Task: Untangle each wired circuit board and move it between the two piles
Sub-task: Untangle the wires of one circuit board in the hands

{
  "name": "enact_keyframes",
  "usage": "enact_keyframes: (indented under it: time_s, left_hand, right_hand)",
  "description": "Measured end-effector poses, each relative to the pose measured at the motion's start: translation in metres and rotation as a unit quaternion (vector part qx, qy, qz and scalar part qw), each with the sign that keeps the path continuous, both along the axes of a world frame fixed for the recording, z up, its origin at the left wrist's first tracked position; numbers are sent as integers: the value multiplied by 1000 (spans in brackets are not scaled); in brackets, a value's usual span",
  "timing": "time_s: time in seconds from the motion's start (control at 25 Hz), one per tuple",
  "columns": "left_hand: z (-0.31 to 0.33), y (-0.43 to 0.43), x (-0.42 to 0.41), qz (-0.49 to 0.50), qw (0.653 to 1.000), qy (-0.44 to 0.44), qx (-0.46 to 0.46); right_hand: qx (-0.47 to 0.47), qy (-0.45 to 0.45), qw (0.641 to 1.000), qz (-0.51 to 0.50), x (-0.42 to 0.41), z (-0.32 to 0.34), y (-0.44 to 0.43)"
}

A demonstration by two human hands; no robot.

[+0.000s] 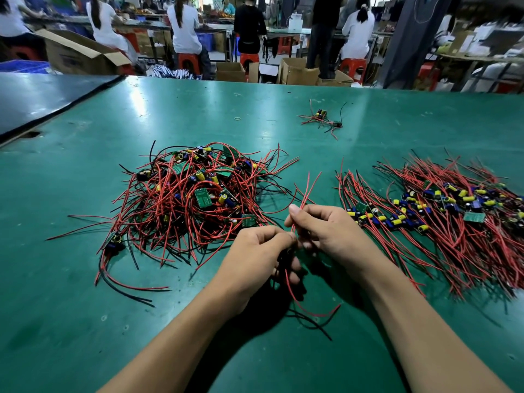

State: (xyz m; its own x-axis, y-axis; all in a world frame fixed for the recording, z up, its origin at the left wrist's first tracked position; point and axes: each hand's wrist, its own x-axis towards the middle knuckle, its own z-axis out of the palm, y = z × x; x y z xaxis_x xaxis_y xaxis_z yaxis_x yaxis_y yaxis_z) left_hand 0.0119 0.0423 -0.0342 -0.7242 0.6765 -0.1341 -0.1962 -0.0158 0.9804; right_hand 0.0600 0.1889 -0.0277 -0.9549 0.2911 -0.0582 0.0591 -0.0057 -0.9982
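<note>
A tangled pile [195,199] of small green circuit boards with red and black wires lies left of centre on the green table [85,307]. To the right lies a pile of straightened boards [442,217], wires combed in one direction. Between the piles, near the table's front, both my hands hold one wired board. My left hand [255,262] grips the board end, which is mostly hidden by the fingers; black and red wires [309,307] trail below it. My right hand [326,231] pinches its red wires [307,191], which point up and away.
A few loose wired boards [323,117] lie farther back at centre right, with a small rubber band [237,118] to their left. A dark mat [42,100] covers the far left corner. Beyond the table edge, several people sit at benches among cardboard boxes.
</note>
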Motion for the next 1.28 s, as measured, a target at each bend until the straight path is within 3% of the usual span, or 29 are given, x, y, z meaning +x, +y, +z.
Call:
enact_keyframes:
  time_s: [0.12,0.2,0.28,0.48,0.68,0.84,0.92,1.08,1.28]
  left_hand:
    - [0,-2,-2,24,1000,-6,0]
    - [0,-3,-2,26,1000,6,-7]
    - [0,-3,-2,33,998,46,-27]
    - [2,-2,-5,29,986,146,-81]
    - [4,-5,-5,-23,987,138,-82]
    - [4,-6,-4,-19,986,138,-93]
    - [4,-6,-3,-5,988,132,-85]
    - [2,-6,-2,35,993,100,-55]
    - [4,-6,-4,0,989,125,-76]
  right_hand:
    - [-64,-10,995,77,5,3,-2]
    - [-71,-6,995,76,7,2,-5]
    - [-58,0,998,40,5,-2,-7]
    - [122,21,987,-100,-4,-11,-1]
    - [100,74,972,-200,-8,-14,10]
    - [-89,34,981,-171,-11,-12,7]
    - [-156,20,982,-104,-10,-10,6]
    - [-108,-21,991,78,-2,-14,-1]
    - [-5,-11,998,-65,-6,-14,11]
